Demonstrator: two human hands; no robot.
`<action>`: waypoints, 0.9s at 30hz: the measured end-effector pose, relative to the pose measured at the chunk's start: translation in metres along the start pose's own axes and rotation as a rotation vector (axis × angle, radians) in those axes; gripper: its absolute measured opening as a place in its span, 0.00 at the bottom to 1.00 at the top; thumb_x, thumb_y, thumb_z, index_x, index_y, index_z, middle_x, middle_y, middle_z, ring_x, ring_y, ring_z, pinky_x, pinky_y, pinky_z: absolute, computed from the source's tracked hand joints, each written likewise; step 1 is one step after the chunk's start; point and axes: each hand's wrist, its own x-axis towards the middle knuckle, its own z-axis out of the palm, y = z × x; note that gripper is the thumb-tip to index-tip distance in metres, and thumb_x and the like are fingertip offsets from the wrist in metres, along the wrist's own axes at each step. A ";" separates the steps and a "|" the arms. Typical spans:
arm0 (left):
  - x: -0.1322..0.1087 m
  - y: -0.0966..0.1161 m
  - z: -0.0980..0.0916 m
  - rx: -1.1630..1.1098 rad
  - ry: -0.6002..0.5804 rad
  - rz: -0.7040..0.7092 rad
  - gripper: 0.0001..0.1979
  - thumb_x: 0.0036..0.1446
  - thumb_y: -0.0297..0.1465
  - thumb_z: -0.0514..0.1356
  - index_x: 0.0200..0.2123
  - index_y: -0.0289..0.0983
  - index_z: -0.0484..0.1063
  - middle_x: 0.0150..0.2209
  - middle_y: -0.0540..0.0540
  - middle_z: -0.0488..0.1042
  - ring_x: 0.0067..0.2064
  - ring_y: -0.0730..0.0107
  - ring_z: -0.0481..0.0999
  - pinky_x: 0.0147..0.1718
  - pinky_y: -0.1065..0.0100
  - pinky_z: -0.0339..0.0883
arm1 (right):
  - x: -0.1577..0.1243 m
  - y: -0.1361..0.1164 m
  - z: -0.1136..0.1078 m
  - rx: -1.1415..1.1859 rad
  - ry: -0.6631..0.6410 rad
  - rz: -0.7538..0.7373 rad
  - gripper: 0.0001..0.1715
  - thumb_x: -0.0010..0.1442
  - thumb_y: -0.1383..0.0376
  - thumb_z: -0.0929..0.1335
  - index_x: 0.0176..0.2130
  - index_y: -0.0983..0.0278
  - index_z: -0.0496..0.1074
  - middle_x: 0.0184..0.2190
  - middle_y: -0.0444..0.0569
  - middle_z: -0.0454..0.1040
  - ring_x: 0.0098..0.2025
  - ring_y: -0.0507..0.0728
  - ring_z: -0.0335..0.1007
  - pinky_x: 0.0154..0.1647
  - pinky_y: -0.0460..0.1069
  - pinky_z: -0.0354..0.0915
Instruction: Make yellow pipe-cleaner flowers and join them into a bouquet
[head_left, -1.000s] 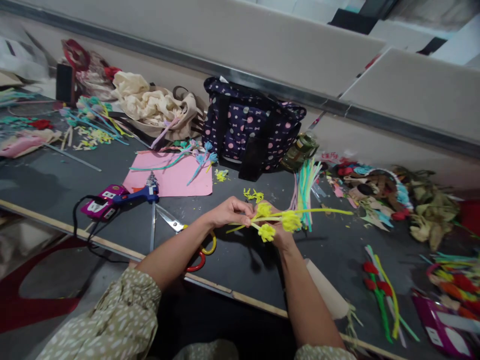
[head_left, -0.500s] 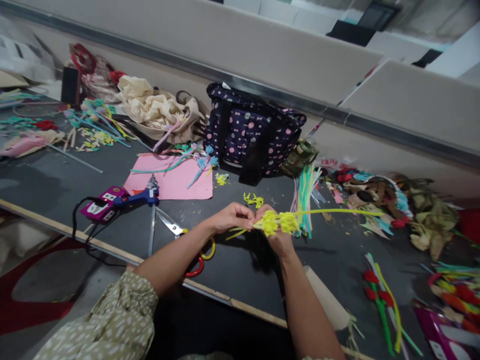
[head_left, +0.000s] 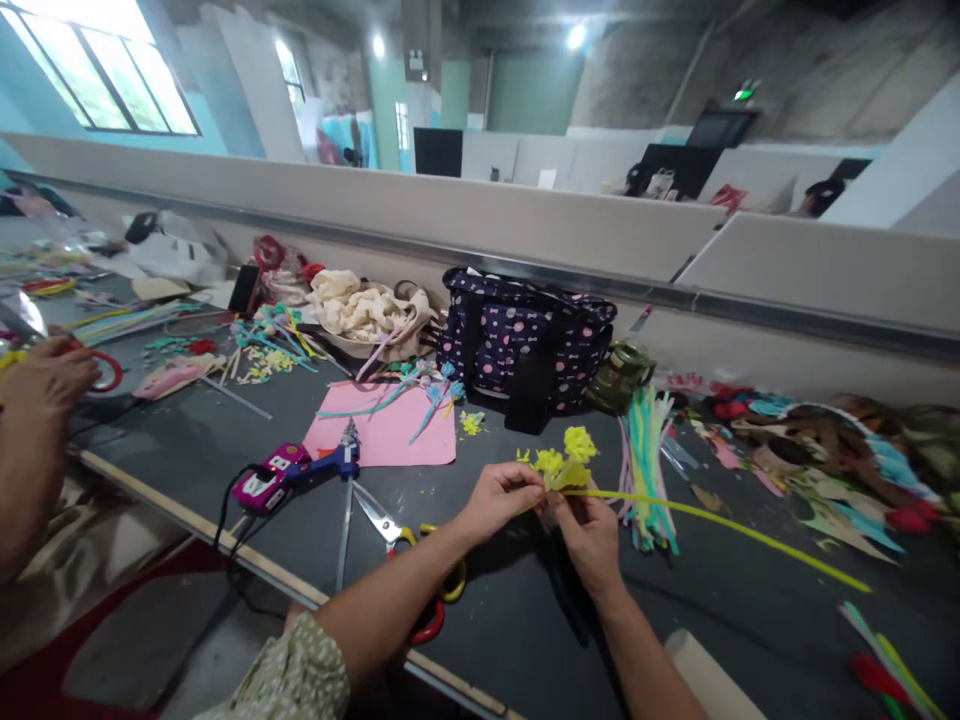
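Yellow pipe-cleaner flowers [head_left: 567, 468] stand up above my fingertips over the dark table. My left hand [head_left: 501, 502] pinches them low down at their stems. Thumb and fingers of my right hand [head_left: 591, 540] close at the same spot, on a long yellow pipe cleaner [head_left: 720, 508] that runs out to the right and slopes down. The exact grip is partly hidden by the fingers. Under my left forearm lie scissors [head_left: 386, 525] with red and yellow handles. Yellow pipe-cleaner scraps [head_left: 472, 424] lie beyond my hands.
A blue glue gun [head_left: 322, 465] lies by a pink sheet [head_left: 390, 450]. Behind are a patterned bag [head_left: 525, 340] and a jar [head_left: 624, 375]. Pipe cleaners [head_left: 649, 470] lie bundled on the right, near fabric scraps [head_left: 840, 470]. Another person's hand [head_left: 52, 375] holds scissors at far left.
The flowers have turned from lying along my right wrist to standing above my fingers. My view has tilted up, and another person's hand with scissors now shows at left.
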 end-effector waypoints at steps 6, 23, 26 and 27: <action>-0.004 0.004 0.001 0.391 0.106 0.232 0.12 0.51 0.40 0.66 0.29 0.37 0.79 0.29 0.44 0.78 0.33 0.64 0.75 0.37 0.64 0.67 | 0.002 -0.003 0.007 -0.036 0.115 -0.032 0.12 0.57 0.57 0.70 0.33 0.65 0.76 0.31 0.51 0.76 0.32 0.58 0.73 0.35 0.51 0.70; -0.005 0.000 0.003 0.419 0.186 0.237 0.10 0.51 0.38 0.66 0.27 0.36 0.79 0.27 0.45 0.76 0.32 0.66 0.72 0.37 0.64 0.66 | 0.001 -0.013 0.015 -0.048 0.120 -0.111 0.08 0.59 0.61 0.69 0.31 0.63 0.72 0.29 0.44 0.68 0.32 0.54 0.66 0.34 0.48 0.63; -0.005 0.000 0.003 0.433 0.194 0.250 0.11 0.51 0.38 0.66 0.28 0.36 0.78 0.28 0.45 0.76 0.33 0.66 0.72 0.38 0.65 0.66 | 0.002 -0.014 0.015 -0.024 0.117 -0.096 0.09 0.59 0.60 0.69 0.31 0.63 0.72 0.29 0.44 0.68 0.33 0.55 0.67 0.34 0.48 0.64; -0.005 -0.001 0.003 0.437 0.194 0.256 0.11 0.51 0.39 0.66 0.28 0.36 0.78 0.28 0.45 0.76 0.33 0.66 0.72 0.37 0.65 0.65 | 0.002 -0.014 0.015 -0.015 0.113 -0.091 0.09 0.59 0.60 0.69 0.31 0.63 0.72 0.29 0.44 0.68 0.33 0.55 0.67 0.35 0.48 0.64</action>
